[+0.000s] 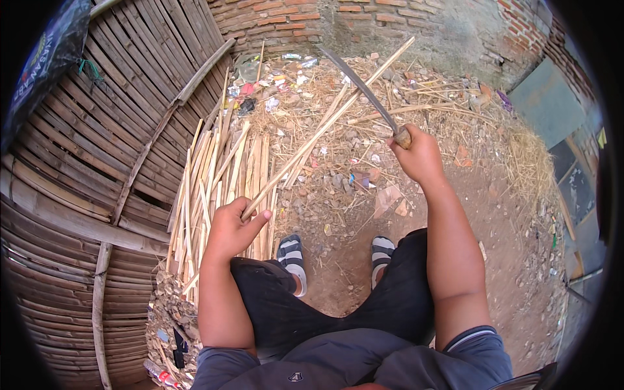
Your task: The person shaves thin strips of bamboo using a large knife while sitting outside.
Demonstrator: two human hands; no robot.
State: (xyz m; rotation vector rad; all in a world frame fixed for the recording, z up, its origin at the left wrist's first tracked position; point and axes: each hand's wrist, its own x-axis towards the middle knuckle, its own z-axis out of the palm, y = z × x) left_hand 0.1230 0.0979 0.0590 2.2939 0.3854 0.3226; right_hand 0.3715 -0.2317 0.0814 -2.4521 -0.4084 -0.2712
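Woven bamboo wall (84, 162) fills the left side, brick wall (364, 19) across the top. Dirt ground (494, 260) w/ dry straw and litter in front of the seated person. Stack of split bamboo strips (214, 182) lies along the wall base, just left of the left foot. Long bamboo strip (325, 127) runs diagonally up-right from the left hand (231, 227), fingers wrapped shut round its lower end. Right hand (419, 156) fisted tight on the machete (364, 91) handle; blade angles up-left, crossing the strip near its upper part.
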